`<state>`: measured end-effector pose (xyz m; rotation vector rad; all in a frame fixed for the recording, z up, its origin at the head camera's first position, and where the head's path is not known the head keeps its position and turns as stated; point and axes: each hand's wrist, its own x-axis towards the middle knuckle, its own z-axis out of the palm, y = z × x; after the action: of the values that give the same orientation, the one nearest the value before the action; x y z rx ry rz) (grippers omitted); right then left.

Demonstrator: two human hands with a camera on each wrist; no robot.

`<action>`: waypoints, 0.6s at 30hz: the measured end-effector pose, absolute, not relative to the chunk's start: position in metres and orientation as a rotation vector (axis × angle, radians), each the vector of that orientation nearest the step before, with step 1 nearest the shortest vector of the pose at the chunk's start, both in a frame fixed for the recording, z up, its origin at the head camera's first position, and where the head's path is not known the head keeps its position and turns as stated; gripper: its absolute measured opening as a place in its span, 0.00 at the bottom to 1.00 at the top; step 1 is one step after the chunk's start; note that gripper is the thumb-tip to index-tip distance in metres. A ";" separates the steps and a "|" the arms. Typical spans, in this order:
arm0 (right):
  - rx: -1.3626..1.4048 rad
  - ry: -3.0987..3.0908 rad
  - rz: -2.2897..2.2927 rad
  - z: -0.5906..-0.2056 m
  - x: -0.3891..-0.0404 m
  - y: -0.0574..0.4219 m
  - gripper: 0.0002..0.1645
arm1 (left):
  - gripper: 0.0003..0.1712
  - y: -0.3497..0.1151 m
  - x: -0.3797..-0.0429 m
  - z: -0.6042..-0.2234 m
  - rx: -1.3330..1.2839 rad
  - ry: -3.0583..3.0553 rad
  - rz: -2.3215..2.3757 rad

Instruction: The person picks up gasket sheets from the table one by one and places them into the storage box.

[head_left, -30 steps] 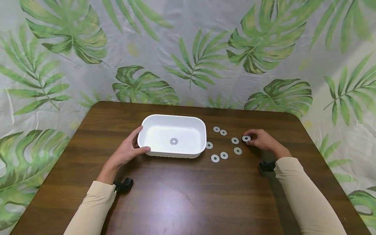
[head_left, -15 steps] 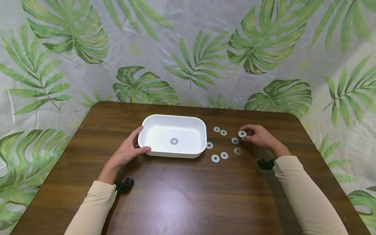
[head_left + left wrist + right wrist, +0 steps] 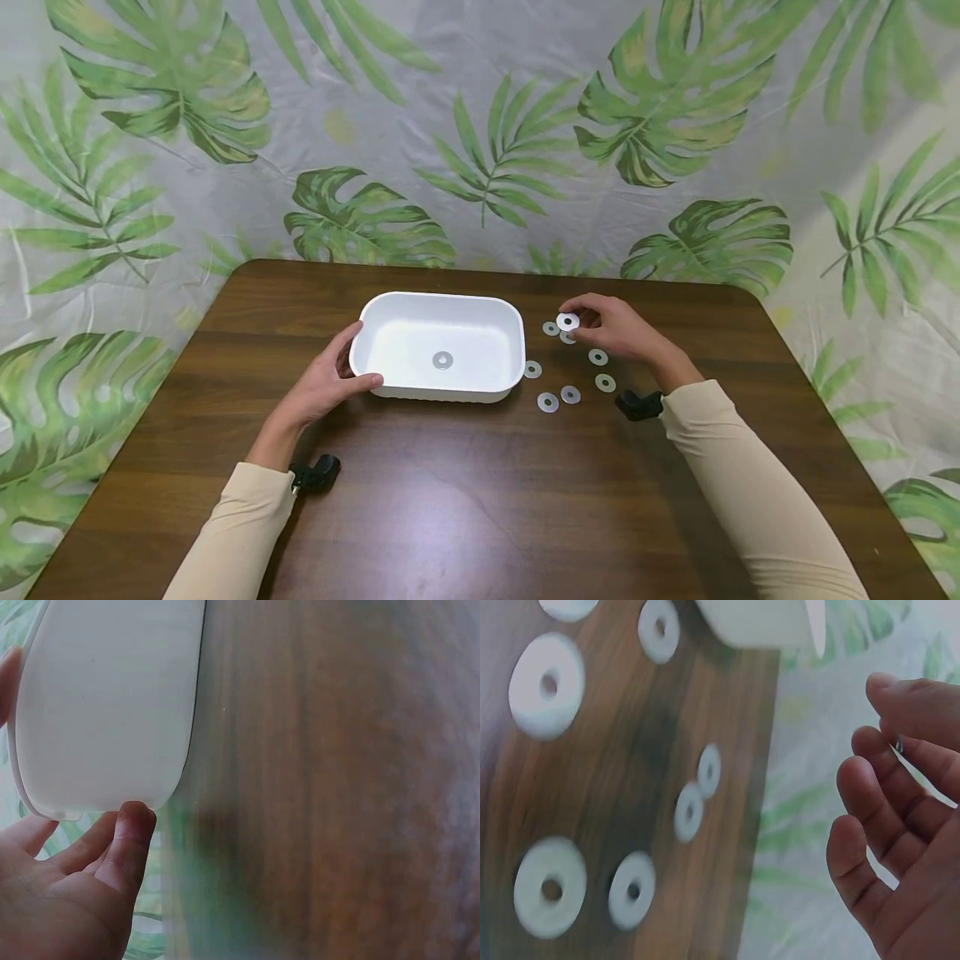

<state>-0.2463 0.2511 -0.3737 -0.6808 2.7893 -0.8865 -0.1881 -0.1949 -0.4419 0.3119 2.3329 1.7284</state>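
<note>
My left hand grips the left end of a white oval-cornered plastic bin, thumb at the front rim and fingers behind. In the left wrist view, fingers press the bin's end wall. One flat metal washer lies on the bin's floor. Right of the bin, my right hand pinches another washer between thumb and fingertips, above two washers near the table's far side. In the right wrist view, the right hand shows the held washer only as a thin edge.
Several loose washers lie on the brown wooden table right of the bin, one washer close beside its right wall. A leaf-patterned cloth hangs behind the table's far edge. Each wrist wears a small black camera.
My right hand has picked up the washer from the right side of the group and carried it left, nearer the bin. The left hand and bin have stayed in place.
</note>
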 end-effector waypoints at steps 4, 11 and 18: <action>-0.727 2.748 -0.905 -0.371 -0.250 0.231 0.23 | 0.57 -0.195 -0.188 -0.443 0.307 2.337 1.722; -0.798 2.722 -0.901 -0.369 -0.259 0.203 0.23 | 0.57 -0.195 -0.188 -0.442 0.296 2.332 1.724; -0.776 2.645 -0.907 -0.361 -0.262 0.174 0.23 | 0.57 -0.195 -0.188 -0.443 0.298 2.317 1.747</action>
<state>-0.2619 0.1739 -0.3608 -0.7757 2.6448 -0.9073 -0.1882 -0.1945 -0.4430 0.2984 2.3167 1.7466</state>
